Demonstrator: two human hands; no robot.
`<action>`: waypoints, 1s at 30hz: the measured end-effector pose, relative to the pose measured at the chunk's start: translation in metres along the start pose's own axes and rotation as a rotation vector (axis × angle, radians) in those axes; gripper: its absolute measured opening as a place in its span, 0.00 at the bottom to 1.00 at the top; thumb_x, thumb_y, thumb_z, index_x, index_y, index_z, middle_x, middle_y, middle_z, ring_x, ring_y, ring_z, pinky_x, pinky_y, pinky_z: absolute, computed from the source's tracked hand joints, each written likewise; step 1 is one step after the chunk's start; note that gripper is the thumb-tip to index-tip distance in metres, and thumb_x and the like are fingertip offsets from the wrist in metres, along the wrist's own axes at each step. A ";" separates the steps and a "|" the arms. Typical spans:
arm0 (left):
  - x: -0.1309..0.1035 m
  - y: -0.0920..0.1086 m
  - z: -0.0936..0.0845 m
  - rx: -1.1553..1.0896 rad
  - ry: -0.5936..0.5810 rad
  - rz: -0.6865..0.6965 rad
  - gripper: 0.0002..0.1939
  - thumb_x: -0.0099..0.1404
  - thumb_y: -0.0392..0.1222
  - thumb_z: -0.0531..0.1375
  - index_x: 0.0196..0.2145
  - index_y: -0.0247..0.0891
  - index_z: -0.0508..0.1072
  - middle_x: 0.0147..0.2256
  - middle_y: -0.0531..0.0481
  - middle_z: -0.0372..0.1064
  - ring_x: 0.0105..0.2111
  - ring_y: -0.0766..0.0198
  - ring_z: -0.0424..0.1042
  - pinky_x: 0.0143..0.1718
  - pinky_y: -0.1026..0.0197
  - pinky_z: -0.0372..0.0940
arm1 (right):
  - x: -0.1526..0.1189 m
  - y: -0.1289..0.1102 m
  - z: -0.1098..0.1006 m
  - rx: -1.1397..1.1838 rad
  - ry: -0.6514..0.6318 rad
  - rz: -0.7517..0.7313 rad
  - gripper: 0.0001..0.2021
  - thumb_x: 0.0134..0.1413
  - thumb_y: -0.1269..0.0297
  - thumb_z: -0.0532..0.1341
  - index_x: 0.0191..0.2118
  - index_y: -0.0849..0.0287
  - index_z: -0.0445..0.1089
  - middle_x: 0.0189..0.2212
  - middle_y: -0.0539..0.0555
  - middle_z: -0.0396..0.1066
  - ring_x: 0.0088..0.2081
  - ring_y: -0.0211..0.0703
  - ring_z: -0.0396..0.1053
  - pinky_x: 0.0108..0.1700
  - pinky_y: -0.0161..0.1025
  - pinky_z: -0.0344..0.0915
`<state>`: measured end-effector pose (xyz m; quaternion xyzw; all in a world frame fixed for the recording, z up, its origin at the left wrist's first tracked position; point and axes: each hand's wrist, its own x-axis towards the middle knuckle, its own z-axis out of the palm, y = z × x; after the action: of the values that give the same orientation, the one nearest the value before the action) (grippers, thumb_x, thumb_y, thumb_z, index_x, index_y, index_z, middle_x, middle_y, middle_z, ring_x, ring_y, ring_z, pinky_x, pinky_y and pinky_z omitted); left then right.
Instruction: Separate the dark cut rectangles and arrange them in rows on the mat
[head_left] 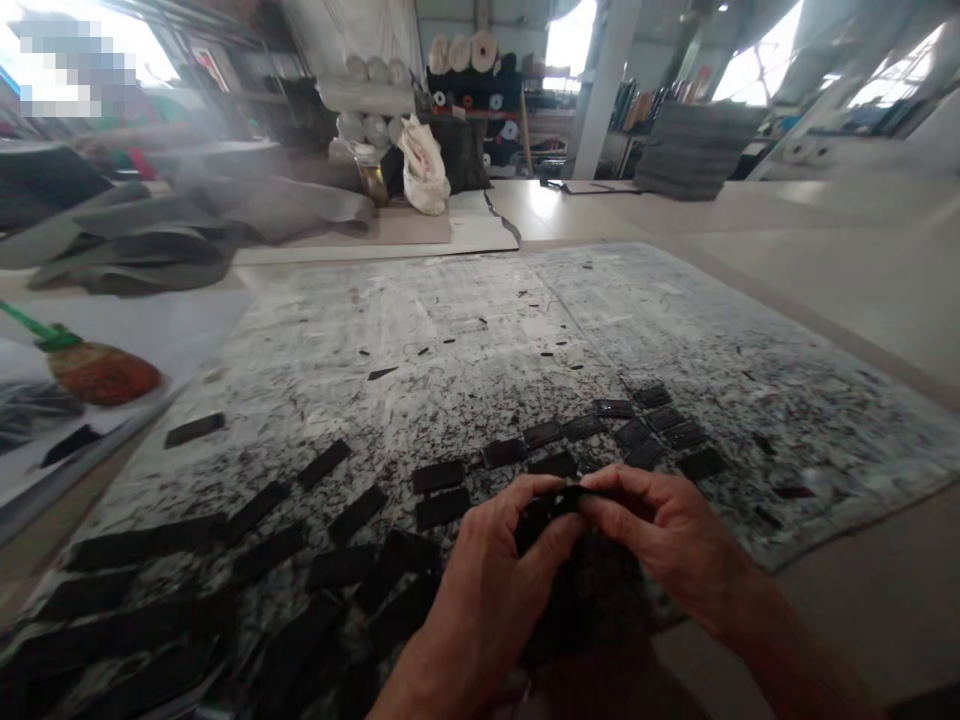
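Observation:
Between the fingertips of both hands is a small black strip [553, 507], bent into a curve, with a few pale specks on it. My left hand [499, 570] pinches its left side between thumb and fingers. At its right end, my right hand [660, 520] pinches it the same way. Just beyond the hands, small black rectangular pieces [632, 433] lie close together on the speckled board. More black rectangles [440, 476] are spread to the left, and at the lower left they overlap in a dark heap [150, 620]. The strip's underside is hidden by my fingers.
The pale work board [450, 300] is littered with dark scraps. At the left lies an orange-brown bottle [105, 372] with a green nozzle. Grey fabric [150, 235], a jar [370, 178], a white bag [424, 170] and a grey stack [697, 150] stand farther back.

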<state>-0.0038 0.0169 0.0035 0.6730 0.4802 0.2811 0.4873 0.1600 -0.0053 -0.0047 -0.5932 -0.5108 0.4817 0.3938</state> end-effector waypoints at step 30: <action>0.005 0.008 0.007 0.580 -0.213 0.247 0.10 0.63 0.34 0.47 0.28 0.43 0.64 0.20 0.60 0.68 0.19 0.69 0.71 0.19 0.69 0.59 | 0.002 0.022 -0.045 -0.220 0.309 0.002 0.09 0.52 0.59 0.59 0.35 0.58 0.72 0.22 0.49 0.71 0.21 0.38 0.67 0.23 0.30 0.65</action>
<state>0.0068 0.0187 0.0085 0.8623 0.4014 0.1176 0.2853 0.2093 -0.0057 -0.0164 -0.7001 -0.4935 0.3263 0.3998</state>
